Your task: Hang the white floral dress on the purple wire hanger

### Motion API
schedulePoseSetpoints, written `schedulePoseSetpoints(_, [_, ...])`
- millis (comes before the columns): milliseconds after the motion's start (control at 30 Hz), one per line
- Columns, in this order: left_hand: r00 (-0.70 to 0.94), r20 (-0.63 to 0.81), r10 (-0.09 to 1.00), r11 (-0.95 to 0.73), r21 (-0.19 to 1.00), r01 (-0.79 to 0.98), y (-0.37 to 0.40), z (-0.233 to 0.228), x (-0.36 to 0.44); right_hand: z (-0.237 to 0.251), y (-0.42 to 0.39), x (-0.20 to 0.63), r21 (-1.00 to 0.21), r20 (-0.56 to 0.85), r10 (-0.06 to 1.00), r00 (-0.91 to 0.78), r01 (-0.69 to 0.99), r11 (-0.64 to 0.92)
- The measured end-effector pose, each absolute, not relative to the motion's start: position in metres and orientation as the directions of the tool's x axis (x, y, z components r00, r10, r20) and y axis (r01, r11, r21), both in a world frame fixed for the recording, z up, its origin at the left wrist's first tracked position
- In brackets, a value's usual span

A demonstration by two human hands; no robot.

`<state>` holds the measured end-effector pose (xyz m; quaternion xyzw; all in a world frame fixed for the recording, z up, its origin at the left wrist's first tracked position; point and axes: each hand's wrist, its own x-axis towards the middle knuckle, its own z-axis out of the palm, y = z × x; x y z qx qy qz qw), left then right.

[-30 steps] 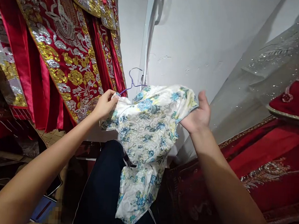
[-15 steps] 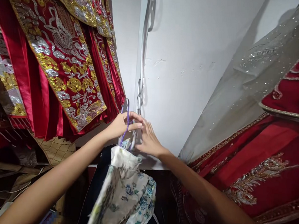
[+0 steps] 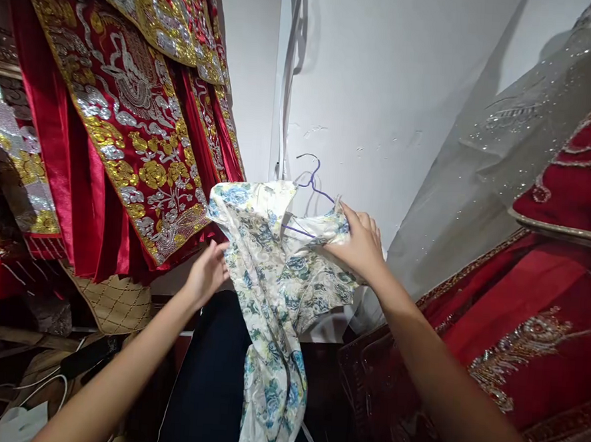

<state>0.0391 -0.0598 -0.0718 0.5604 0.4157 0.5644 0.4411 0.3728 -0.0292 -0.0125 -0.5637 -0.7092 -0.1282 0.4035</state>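
Observation:
A white garment [image 3: 274, 326] with blue and yellow-green flowers hangs on a thin purple hanger [image 3: 322, 193] in front of the white wall. The hanger's hook sticks up freely above the neckline. My right hand [image 3: 360, 241] grips the garment's right shoulder, thumb in front, with the end of the hanger under the cloth there. Beside the garment's left edge is my left hand [image 3: 209, 272], fingers apart and loosely bent, holding nothing. Its fingertips come close to the cloth; whether they touch it I cannot tell.
Red costumes with gold and silver embroidery [image 3: 145, 138] hang at the left. A sheer sparkling fabric [image 3: 458, 184] and a beaded red garment [image 3: 561, 290] hang at the right. A white strap [image 3: 287, 80] runs down the wall. White cables [image 3: 55, 380] lie at lower left.
The garment has been turned and spread, so its flowered front and shoulders now show on the hanger. My hands have parted: the right onto the shoulder, the left down and leftward, off the hanger.

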Motion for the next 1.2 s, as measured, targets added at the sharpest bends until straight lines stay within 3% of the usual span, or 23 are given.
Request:
schedulePoseSetpoints(100, [0.052, 0.127, 0.991, -0.115, 0.975, -0.192, -0.07, -0.112, 0.064, 0.003, -0.025, 0.353, -0.225, 0.709, 0.697, -0.108, 0.902, 0.368])
schedulePoseSetpoints(200, [-0.124, 0.056, 0.991, -0.089, 0.957, -0.275, -0.087, -0.139, 0.087, 0.005, -0.04, 0.333, -0.188, 0.717, 0.659, -0.228, 0.847, 0.497])
schedulePoseSetpoints(267, [-0.219, 0.01, 0.976, -0.091, 0.927, -0.364, -0.105, -0.148, 0.096, -0.006, -0.061, 0.325, -0.238, 0.71, 0.638, -0.299, 0.75, 0.617])
schedulePoseSetpoints(333, [-0.238, -0.017, 0.971, -0.094, 0.889, -0.448, -0.125, -0.153, 0.102, -0.027, -0.086, 0.318, -0.381, 0.718, 0.643, -0.266, 0.624, 0.683])
schedulePoseSetpoints(400, [-0.251, -0.074, 0.965, -0.065, 0.861, -0.504, -0.144, -0.159, 0.108, -0.058, -0.11, 0.307, -0.587, 0.711, 0.699, -0.07, 0.488, 0.646])
schedulePoseSetpoints(467, [-0.276, -0.157, 0.948, -0.018, 0.841, -0.54, -0.157, -0.166, 0.116, -0.094, -0.128, 0.29, -0.787, 0.594, 0.786, 0.171, 0.324, 0.525])
schedulePoseSetpoints(500, [-0.282, -0.191, 0.94, 0.003, 0.833, -0.554, -0.161, -0.169, 0.121, -0.112, -0.134, 0.279, -0.868, 0.482, 0.851, 0.211, 0.252, 0.429])
schedulePoseSetpoints(600, [-0.252, -0.218, 0.943, 0.039, 0.823, -0.567, -0.166, -0.176, 0.128, -0.153, -0.145, 0.247, -0.95, 0.278, 0.957, 0.085, 0.17, 0.261])
schedulePoseSetpoints(733, [-0.22, -0.171, 0.96, 0.037, 0.861, -0.508, -0.167, -0.178, 0.121, -0.16, -0.15, 0.231, -0.959, 0.261, 0.965, -0.035, 0.107, 0.263])
schedulePoseSetpoints(800, [-0.285, -0.121, 0.951, -0.012, 0.905, -0.425, -0.17, -0.179, 0.115, -0.153, -0.151, 0.234, -0.968, 0.239, 0.97, -0.039, 0.066, 0.242])
schedulePoseSetpoints(933, [-0.621, 0.205, 0.756, -0.225, 0.973, 0.048, -0.178, -0.181, 0.117, -0.145, -0.16, 0.241, -0.984, 0.174, 0.983, -0.062, -0.05, 0.172])
schedulePoseSetpoints(967, [-0.601, 0.289, 0.745, -0.24, 0.957, 0.162, -0.178, -0.18, 0.119, -0.144, -0.163, 0.241, -0.986, 0.16, 0.985, -0.072, -0.066, 0.155])
schedulePoseSetpoints(1033, [-0.405, 0.33, 0.853, -0.245, 0.937, 0.248, -0.176, -0.177, 0.125, -0.142, -0.166, 0.243, -0.989, 0.142, 0.982, -0.123, -0.055, 0.136])
schedulePoseSetpoints(1100, [-0.184, 0.254, 0.95, -0.216, 0.955, 0.204, -0.171, -0.172, 0.131, -0.136, -0.163, 0.248, -0.992, 0.123, 0.971, -0.205, 0.001, 0.126])
schedulePoseSetpoints(1200, [-0.065, 0.197, 0.978, -0.183, 0.966, 0.184, -0.163, -0.165, 0.135, -0.112, -0.14, 0.259, -0.994, 0.09, 0.971, -0.223, 0.042, 0.102])
